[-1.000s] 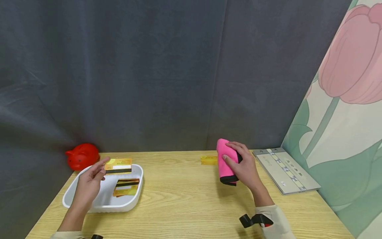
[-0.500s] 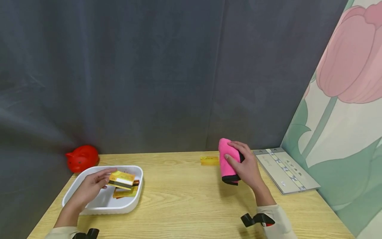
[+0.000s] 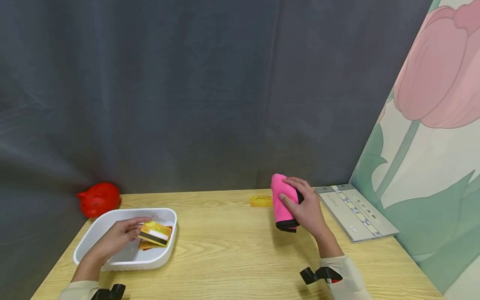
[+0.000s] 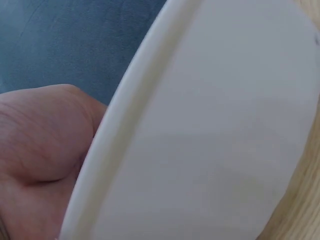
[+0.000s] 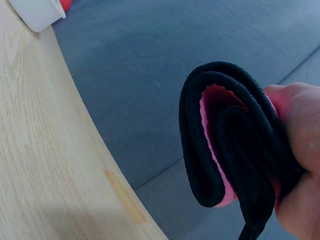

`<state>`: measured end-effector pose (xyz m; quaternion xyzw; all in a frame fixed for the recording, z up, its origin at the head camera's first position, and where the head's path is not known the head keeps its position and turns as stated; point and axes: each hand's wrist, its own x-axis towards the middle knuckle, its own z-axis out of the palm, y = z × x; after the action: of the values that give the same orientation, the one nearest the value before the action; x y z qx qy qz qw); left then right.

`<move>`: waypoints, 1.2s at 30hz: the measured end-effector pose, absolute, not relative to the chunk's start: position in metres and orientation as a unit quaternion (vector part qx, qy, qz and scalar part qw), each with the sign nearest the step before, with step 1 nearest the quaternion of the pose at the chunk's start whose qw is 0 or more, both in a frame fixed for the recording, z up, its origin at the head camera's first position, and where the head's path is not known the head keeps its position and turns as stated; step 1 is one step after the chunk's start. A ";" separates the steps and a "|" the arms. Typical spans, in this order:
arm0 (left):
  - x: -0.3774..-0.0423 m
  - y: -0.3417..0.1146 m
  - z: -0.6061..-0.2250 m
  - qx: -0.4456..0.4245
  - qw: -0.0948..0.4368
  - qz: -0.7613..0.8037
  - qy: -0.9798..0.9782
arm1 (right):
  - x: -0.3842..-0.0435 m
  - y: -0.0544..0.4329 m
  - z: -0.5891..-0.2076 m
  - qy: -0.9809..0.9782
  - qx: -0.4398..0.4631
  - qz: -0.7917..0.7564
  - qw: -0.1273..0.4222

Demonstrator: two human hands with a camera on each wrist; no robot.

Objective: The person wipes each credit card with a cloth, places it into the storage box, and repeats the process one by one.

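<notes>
Low inside the white tray [image 3: 80, 239], my left hand [image 3: 119, 237] pinches a yellow bank card [image 3: 155, 234] by its left side. The card is tilted, its black stripe facing up, over other yellow and orange cards [image 3: 147, 245] that it mostly covers. In the left wrist view the tray wall [image 4: 200, 125] hides the fingers and card. My right hand [image 3: 305, 208] grips a rolled pink towel [image 3: 282, 200] with black edging above the table's right part. Its folded black end [image 5: 240, 150] shows in the right wrist view.
A red piggy bank [image 3: 99, 200] stands behind the tray at the left. A flat yellow strip [image 3: 260, 201] lies at the table's back edge, left of the towel. A grey-beige folder [image 3: 356, 212] lies at the right by the flowered wall. A dark curtain [image 3: 195, 96] hangs behind.
My left hand has lowered the card from above the tray's back rim to the cards inside, tilting it. My right hand with the towel has hardly moved.
</notes>
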<state>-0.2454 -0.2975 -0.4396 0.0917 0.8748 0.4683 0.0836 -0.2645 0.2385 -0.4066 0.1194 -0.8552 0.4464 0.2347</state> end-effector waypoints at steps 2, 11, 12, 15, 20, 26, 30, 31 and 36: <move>-0.245 -0.298 -0.441 0.092 0.082 0.466 0.876 | -0.264 0.238 -0.406 -0.855 0.120 0.448 0.233; -0.250 -0.295 -0.443 0.103 0.063 0.449 0.886 | -0.263 0.237 -0.404 -0.854 0.125 0.447 0.233; -0.250 -0.295 -0.443 0.108 0.058 0.448 0.886 | -0.264 0.238 -0.404 -0.854 0.125 0.447 0.234; -0.251 -0.294 -0.443 0.104 0.050 0.451 0.885 | -0.264 0.239 -0.404 -0.857 0.119 0.447 0.227; -0.250 -0.294 -0.442 0.066 0.048 0.444 0.892 | -0.264 0.239 -0.404 -0.859 0.112 0.448 0.222; -0.252 -0.294 -0.444 0.036 0.010 0.451 0.892 | -0.264 0.238 -0.403 -0.857 0.117 0.447 0.231; -0.254 -0.295 -0.444 0.017 -0.007 0.454 0.891 | -0.265 0.237 -0.403 -0.855 0.120 0.446 0.233; -0.254 -0.295 -0.444 0.013 -0.006 0.455 0.891 | -0.265 0.237 -0.403 -0.855 0.120 0.447 0.233; -0.253 -0.295 -0.443 -0.002 0.003 0.450 0.893 | -0.265 0.237 -0.404 -0.855 0.118 0.451 0.227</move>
<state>-0.2527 -0.2954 -0.4433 -0.0017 0.8929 0.4502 0.0030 -0.2653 0.2367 -0.4035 0.1182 -0.8551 0.4508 0.2273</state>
